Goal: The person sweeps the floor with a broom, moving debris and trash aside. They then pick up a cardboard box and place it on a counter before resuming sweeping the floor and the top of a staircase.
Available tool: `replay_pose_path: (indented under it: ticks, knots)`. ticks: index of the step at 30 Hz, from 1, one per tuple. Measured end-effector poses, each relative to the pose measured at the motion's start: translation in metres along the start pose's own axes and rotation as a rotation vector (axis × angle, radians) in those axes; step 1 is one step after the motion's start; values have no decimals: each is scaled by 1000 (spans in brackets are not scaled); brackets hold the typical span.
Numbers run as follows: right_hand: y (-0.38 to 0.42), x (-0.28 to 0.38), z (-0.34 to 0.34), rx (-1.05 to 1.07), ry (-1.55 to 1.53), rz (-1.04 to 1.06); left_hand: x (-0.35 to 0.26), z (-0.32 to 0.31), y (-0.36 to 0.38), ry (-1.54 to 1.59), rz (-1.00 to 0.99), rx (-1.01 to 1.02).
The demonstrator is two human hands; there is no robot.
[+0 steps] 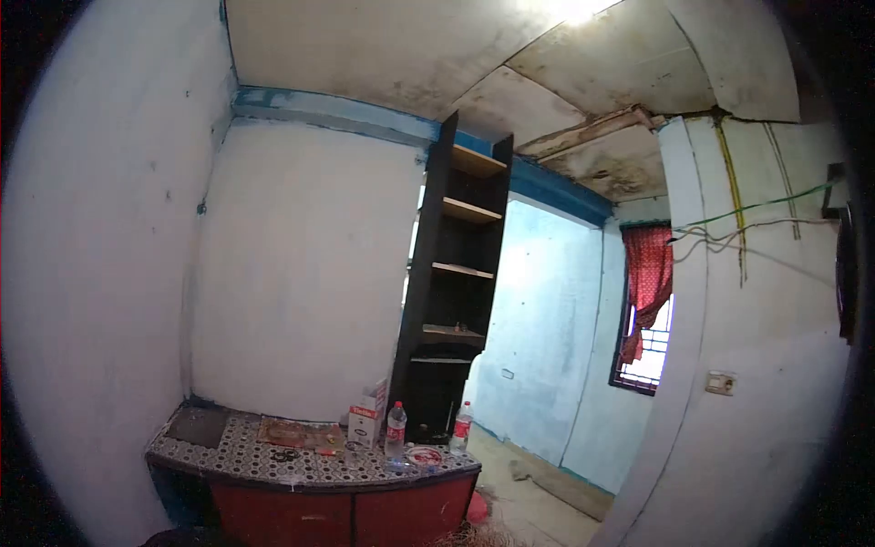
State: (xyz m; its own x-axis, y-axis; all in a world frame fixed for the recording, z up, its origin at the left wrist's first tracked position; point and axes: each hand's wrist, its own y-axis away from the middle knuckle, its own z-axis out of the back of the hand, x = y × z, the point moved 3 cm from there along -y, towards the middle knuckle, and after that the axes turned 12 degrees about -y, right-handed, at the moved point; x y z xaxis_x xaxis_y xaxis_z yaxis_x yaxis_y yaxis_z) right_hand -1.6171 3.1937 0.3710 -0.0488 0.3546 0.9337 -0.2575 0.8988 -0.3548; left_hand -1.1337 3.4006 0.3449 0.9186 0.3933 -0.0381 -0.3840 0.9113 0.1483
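Neither my left hand nor my right hand shows in the head view. Ahead and below stands a low cabinet [290, 515] with red doors and a patterned top [237, 456]. On it are a white and red box [363, 427], a clear bottle with a red cap [396, 430], a second such bottle [462, 427] and a red and white round item [424, 456]. A brownish flat sheet [299, 435] lies further left, with small dark bits near it. Thin straw-like bristles [483, 536] poke in at the bottom edge; what they belong to is hidden.
A tall dark shelf unit [428, 301] rises behind the cabinet. To its right, pale floor [501, 465] leads past a wall to a barred window with a red curtain [647, 273]. A socket [721, 383] and loose wires [747, 223] are on the right wall.
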Motion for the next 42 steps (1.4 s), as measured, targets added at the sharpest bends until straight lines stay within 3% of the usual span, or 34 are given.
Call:
replay_pose_path:
  ticks: [7,15,24,33,37,40,42]
  knots:
    - [15,15,17,-89,52,1,-4,-1,-13,-7,-64,1]
    - [24,-1,-22,-190,56,-52,52,-15,-38,-27,-110,86]
    - [62,-104,-134,-128,101,-294,185,-132,21,-41,-103,350]
    - [198,-238,-186,-48,202,-698,263,-219,135,-89,-91,588]
    - [350,-291,-149,-105,265,-858,285,-235,156,-295,-333,665]
    - [454,-294,-126,-226,309,-977,278,-237,114,-588,-720,612]
    - [523,-281,-119,-345,300,-1112,243,-249,76,-744,-968,554]
